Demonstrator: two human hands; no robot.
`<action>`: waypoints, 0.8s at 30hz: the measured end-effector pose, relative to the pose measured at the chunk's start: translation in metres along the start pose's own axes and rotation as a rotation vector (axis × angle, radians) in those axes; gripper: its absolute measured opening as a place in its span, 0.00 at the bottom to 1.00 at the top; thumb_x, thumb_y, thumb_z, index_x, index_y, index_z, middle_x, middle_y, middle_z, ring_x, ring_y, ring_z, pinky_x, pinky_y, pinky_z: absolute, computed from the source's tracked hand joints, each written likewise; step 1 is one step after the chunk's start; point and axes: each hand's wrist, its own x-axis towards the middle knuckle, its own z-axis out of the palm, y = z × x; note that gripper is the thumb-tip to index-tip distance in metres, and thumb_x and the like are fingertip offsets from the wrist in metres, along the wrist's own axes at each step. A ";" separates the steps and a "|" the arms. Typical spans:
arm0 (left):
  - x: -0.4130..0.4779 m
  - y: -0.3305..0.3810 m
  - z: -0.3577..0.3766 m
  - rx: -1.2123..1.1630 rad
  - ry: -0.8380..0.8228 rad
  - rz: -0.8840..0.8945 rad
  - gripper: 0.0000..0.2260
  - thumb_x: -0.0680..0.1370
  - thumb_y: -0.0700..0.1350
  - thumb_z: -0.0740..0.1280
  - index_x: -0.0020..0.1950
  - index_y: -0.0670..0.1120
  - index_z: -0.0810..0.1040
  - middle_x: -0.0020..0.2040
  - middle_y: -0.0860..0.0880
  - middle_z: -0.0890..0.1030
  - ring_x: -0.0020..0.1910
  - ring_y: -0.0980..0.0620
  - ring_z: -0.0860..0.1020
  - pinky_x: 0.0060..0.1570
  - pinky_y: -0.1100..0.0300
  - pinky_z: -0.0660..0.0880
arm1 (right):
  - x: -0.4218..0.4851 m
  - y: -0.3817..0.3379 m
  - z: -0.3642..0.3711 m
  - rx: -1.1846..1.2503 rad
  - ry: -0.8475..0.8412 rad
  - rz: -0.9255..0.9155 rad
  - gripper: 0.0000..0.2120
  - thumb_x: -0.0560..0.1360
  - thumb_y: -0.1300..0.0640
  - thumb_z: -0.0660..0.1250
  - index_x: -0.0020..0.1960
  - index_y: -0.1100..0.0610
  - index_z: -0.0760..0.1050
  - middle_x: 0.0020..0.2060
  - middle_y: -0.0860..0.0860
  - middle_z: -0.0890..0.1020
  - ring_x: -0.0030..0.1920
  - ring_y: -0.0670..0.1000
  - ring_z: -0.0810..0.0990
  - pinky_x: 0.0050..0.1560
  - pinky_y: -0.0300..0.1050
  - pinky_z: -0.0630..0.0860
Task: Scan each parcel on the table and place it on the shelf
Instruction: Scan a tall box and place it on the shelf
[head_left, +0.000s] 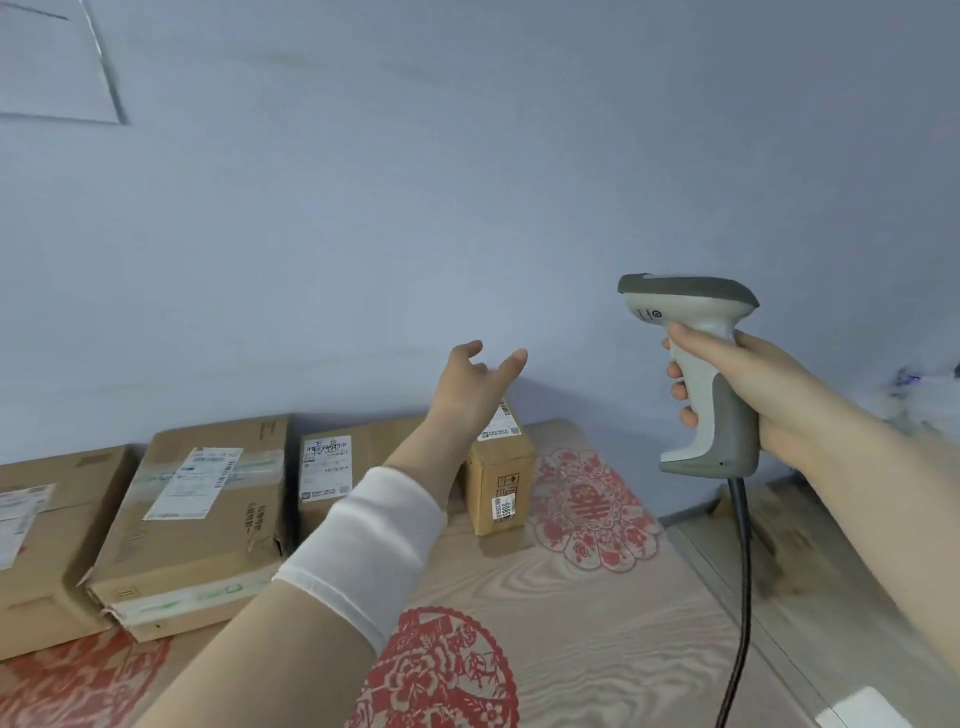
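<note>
Cardboard parcels (202, 514) sit in a row on the tabletop (597, 649), against the wall (467, 182). Left hand (470, 389) hovers over the smallest parcel (501, 467), fingers loosely open, holding nothing. Right hand (769, 395) grips the scanner (696, 312), handle upright, nose pointing left.

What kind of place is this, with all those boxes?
Probably a small parcel-handling corner in a home or shop: labelled cardboard parcels lie on a wood-grain table with red paper-cut decorations, and the right hand grips a corded barcode scanner.
</note>
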 end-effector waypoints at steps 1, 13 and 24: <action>0.015 -0.014 0.006 -0.002 0.028 -0.035 0.32 0.76 0.55 0.67 0.74 0.45 0.58 0.71 0.44 0.68 0.69 0.48 0.68 0.56 0.60 0.63 | 0.020 0.011 -0.003 0.008 -0.010 0.018 0.11 0.75 0.49 0.67 0.51 0.56 0.75 0.36 0.51 0.76 0.33 0.50 0.73 0.30 0.45 0.72; 0.149 -0.167 0.091 0.371 0.338 -0.369 0.52 0.66 0.59 0.75 0.77 0.43 0.47 0.77 0.43 0.53 0.76 0.46 0.53 0.72 0.47 0.58 | 0.231 0.173 0.009 0.061 -0.189 0.276 0.06 0.76 0.53 0.67 0.49 0.55 0.73 0.40 0.52 0.80 0.31 0.50 0.73 0.30 0.44 0.72; 0.179 -0.184 0.115 0.731 0.339 -0.521 0.61 0.62 0.68 0.72 0.77 0.42 0.38 0.77 0.39 0.50 0.77 0.43 0.49 0.73 0.48 0.53 | 0.268 0.217 0.021 0.023 -0.281 0.314 0.05 0.76 0.54 0.66 0.45 0.55 0.73 0.39 0.53 0.80 0.29 0.52 0.73 0.29 0.43 0.72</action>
